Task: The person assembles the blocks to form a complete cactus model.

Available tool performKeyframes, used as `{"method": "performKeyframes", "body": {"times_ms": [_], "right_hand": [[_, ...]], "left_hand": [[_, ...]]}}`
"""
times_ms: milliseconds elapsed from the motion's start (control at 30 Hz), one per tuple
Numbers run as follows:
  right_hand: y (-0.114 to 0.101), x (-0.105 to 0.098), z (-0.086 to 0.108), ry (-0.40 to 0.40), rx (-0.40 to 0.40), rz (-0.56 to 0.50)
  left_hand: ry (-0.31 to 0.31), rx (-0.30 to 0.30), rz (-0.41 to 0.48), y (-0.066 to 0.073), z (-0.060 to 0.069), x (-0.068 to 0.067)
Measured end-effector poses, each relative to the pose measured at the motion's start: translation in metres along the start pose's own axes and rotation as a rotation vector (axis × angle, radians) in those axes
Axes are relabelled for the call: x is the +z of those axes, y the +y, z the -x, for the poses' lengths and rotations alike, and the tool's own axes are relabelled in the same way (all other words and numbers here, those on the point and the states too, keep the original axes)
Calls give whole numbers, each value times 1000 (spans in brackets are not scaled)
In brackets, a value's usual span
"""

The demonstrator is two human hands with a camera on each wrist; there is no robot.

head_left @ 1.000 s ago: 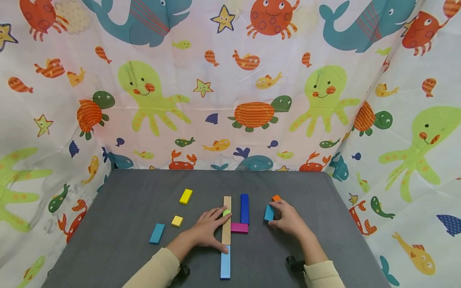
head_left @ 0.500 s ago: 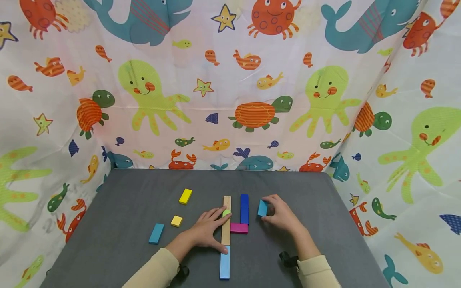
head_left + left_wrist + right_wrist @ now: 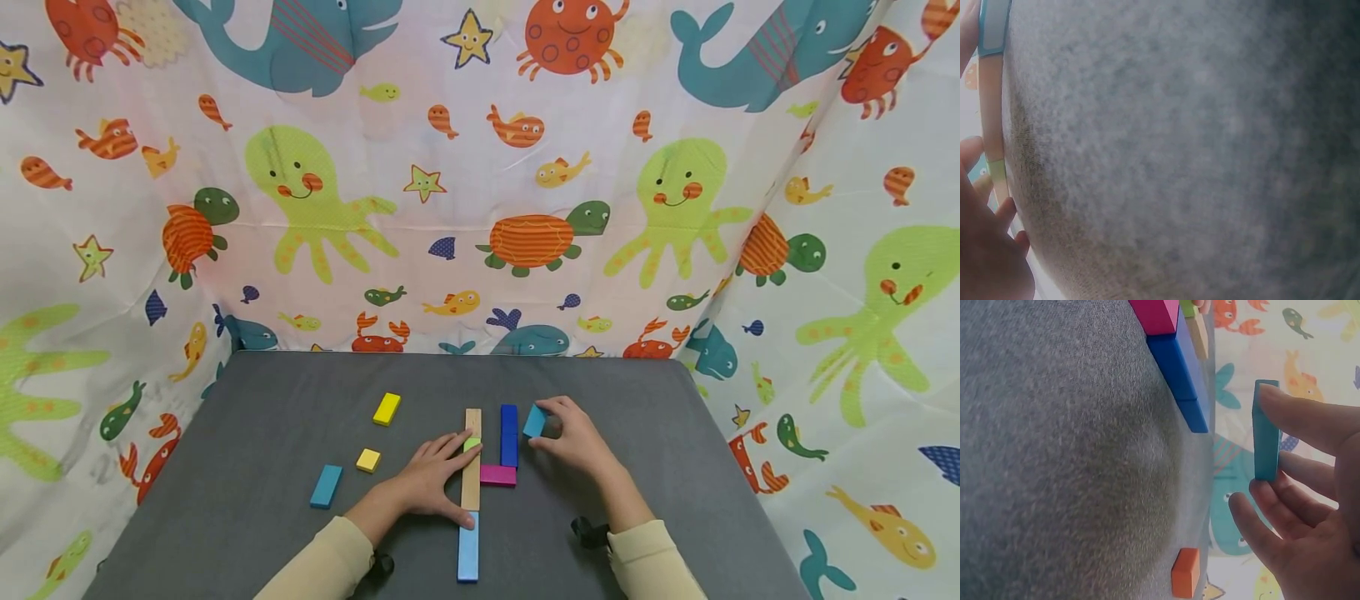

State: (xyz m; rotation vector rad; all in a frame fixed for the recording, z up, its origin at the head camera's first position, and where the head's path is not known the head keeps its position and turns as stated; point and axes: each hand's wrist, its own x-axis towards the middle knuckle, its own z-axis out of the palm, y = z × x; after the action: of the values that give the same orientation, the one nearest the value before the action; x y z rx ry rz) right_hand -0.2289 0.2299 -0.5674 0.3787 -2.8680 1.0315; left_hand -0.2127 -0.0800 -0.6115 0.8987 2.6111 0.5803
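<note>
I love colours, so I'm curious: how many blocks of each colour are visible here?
Yellow blocks: 2
Teal blocks: 2
Light blue block: 1
Dark blue blocks: 2
Plain wood blocks: 2
Green block: 1
Pink block: 1
Orange block: 1
Total: 12

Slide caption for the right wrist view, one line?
Right hand pinching a teal block; two dark-blue blocks, a pink block and an orange block on gray cloth.

Blocks (image 3: 468, 546) on table (image 3: 255, 417), curtain (image 3: 442, 212) behind
</note>
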Motion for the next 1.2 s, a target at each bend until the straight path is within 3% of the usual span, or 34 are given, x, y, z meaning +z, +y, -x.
{"method": "performKeyframes", "body": {"times_ms": [633, 867, 1200], "right_hand": [[-9, 9, -22, -50, 7, -10], [-18, 12, -28, -63, 13, 28], [-29, 15, -40, -78, 5, 2]], "left_hand": [[-17, -8, 4, 0, -1, 1], [-19, -18, 0, 0, 0, 0], [-15, -8, 6, 0, 1, 0]]}}
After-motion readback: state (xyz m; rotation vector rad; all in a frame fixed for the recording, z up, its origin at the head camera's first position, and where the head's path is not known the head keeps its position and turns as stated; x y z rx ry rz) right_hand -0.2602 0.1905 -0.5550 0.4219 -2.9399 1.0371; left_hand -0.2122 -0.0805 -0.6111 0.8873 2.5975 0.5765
